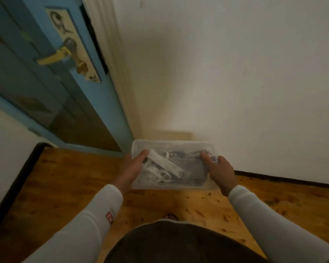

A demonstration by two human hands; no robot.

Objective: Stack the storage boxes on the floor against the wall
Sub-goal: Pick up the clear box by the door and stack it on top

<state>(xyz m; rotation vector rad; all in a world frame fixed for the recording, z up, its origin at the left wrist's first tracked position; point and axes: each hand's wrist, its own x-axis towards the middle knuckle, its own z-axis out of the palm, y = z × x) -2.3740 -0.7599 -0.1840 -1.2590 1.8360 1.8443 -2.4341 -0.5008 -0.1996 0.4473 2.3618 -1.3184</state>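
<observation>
A clear plastic storage box (174,147) with a lid holds white and dark cables and small items. It is in the middle of the view, close to the white wall (235,82), above the wooden floor (65,186). My left hand (131,168) grips its left end with the thumb on the lid. My right hand (218,171) grips the right end the same way. I cannot tell whether the box touches the floor or hangs just above it.
A blue door (70,88) with a brass handle (53,56) stands at the left, next to a cream door frame (112,63). A dark skirting strip (292,180) runs along the wall's foot at the right. A white surface with a dark edge (8,149) borders the floor at far left.
</observation>
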